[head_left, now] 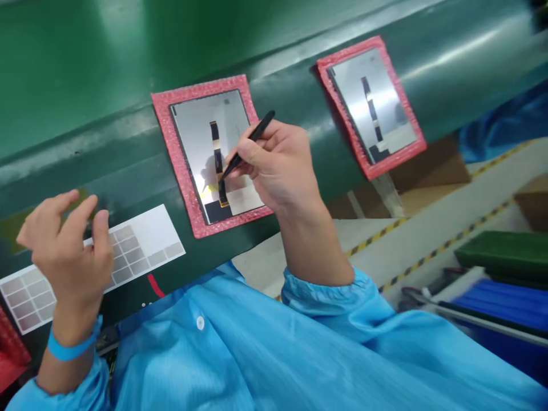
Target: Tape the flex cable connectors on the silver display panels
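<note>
The near panel (192, 131) has a smooth, mirror-bright face, and the ribbon (218, 158) on it looks like thin, dark plastic film with gold-coloured, metallic-looking edging. Beneath it, the pink pad (180, 162) is plastic bubble sheeting with a bumpy, faintly shiny surface. The black tool (249, 144) looks smooth and mostly matt. The second panel (387, 71) is equally reflective. The green belt (291, 108) seems like smooth plastic or rubber, glossy where light streaks its bend. The label sheet (160, 228) appears to be flat, matt paper, while the blue gown (257, 342) is thin, creased cloth with a soft sheen
</note>
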Demonstrator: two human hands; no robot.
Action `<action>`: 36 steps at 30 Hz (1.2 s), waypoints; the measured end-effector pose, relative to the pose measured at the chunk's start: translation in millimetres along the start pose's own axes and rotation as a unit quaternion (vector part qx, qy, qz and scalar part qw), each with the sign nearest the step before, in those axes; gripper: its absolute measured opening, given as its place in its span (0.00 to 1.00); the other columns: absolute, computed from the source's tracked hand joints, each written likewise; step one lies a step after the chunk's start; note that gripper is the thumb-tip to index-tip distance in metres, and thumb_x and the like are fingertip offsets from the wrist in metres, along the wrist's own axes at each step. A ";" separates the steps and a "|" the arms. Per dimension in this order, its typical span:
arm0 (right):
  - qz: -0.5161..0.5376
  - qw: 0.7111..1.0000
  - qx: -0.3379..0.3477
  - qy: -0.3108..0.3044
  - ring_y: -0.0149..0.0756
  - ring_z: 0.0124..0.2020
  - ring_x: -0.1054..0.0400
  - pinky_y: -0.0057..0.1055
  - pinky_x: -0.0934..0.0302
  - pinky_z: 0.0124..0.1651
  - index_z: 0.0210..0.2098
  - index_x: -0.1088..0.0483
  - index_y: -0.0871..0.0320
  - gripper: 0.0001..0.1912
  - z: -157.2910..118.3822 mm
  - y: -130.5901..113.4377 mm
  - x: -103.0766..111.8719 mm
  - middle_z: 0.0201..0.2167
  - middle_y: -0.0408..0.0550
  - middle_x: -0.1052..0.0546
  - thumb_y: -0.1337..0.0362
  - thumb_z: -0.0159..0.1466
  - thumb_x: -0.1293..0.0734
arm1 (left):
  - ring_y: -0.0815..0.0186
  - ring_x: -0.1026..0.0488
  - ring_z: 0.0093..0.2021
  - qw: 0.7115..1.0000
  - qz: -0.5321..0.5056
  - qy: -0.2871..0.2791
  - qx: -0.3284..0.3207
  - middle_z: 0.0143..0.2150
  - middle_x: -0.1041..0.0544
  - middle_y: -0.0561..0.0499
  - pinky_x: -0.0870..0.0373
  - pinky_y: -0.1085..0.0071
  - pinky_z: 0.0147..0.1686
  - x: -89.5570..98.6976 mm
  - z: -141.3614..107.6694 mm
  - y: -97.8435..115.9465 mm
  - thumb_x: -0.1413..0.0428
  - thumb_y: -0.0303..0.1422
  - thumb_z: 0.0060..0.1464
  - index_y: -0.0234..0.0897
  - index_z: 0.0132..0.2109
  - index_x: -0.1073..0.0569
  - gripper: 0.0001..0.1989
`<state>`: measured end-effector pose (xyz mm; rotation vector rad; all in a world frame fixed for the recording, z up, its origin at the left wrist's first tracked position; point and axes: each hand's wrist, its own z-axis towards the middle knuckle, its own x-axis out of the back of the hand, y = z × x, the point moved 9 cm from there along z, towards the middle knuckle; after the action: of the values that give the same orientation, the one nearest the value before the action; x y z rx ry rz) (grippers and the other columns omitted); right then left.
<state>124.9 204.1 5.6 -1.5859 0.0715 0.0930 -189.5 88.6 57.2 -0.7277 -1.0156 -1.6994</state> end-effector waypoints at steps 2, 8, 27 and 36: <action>-0.014 1.000 -0.021 0.010 0.33 0.26 0.21 0.24 0.27 0.24 0.35 0.26 0.54 0.19 -7.6 1.3 18.5 0.29 0.44 0.18 0.52 0.62 0.17 | 0.43 0.19 0.58 0.998 -0.048 0.019 -0.030 0.55 0.16 0.37 0.26 0.39 0.60 0.5 -6.1 46.7 0.37 0.31 0.67 0.36 0.52 0.17 0.09; -0.033 0.997 -0.073 0.020 0.33 0.27 0.22 0.26 0.25 0.27 0.35 0.27 0.52 0.20 -16.3 8.1 35.6 0.28 0.43 0.18 0.51 0.61 0.16 | 0.53 0.22 0.48 0.984 -0.172 -0.038 -0.040 0.47 0.18 0.37 0.23 0.54 0.49 -56.6 -27.5 155.8 0.37 0.24 0.65 0.32 0.52 0.19 0.10; -0.054 0.993 -0.105 0.019 0.50 0.38 0.20 0.45 0.24 0.33 0.35 0.29 0.46 0.23 -19.8 22.5 40.2 0.32 0.44 0.18 0.41 0.58 0.18 | 0.44 0.26 0.58 0.989 -0.098 -0.109 -0.007 0.58 0.24 0.33 0.28 0.44 0.58 -86.1 -29.9 163.0 0.34 0.29 0.63 0.36 0.66 0.22 0.25; -0.058 0.996 -0.062 0.025 0.44 0.34 0.21 0.39 0.26 0.29 0.33 0.27 0.48 0.16 -23.3 11.8 35.7 0.32 0.45 0.19 0.51 0.64 0.19 | 0.42 0.27 0.61 0.983 -0.119 -0.139 0.016 0.60 0.26 0.35 0.27 0.41 0.59 -90.4 -33.1 161.5 0.36 0.30 0.65 0.43 0.70 0.26 0.28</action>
<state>159.5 181.1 -9.5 -1.7138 0.0116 -0.0341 -7.3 73.0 13.3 -0.8677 -1.3669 -1.8129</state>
